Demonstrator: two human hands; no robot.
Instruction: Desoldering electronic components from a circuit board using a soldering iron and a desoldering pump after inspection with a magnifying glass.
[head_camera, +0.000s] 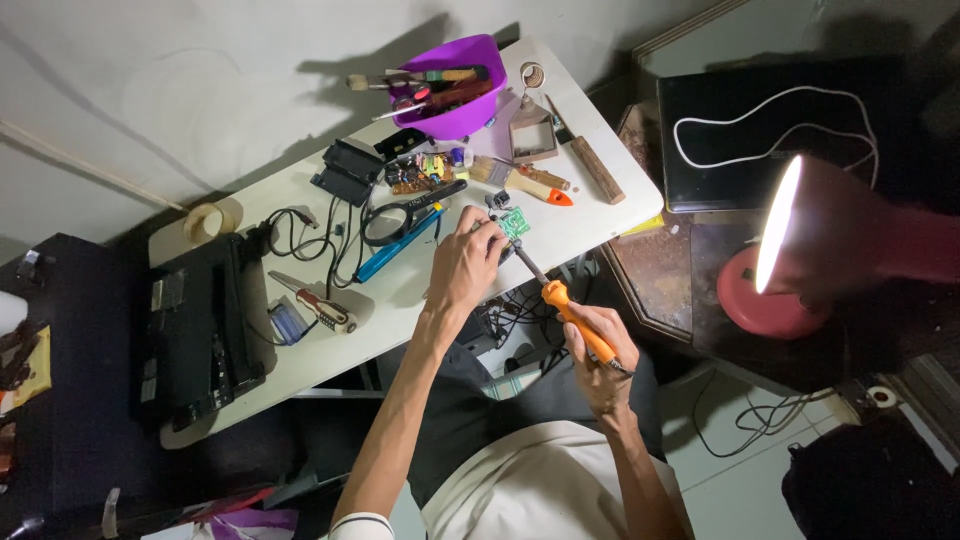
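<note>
My left hand rests on the white table, its fingertips pinching the edge of a small green circuit board. My right hand grips an orange-handled soldering iron below the table's front edge. The iron's metal tip points up and left, reaching the green board. Both forearms come in from the bottom of the view.
A purple bowl of tools stands at the back. A magnifying glass, blue tool, black cables, tape roll and wooden-handled tools lie about. A black device sits left; a lit red lamp right.
</note>
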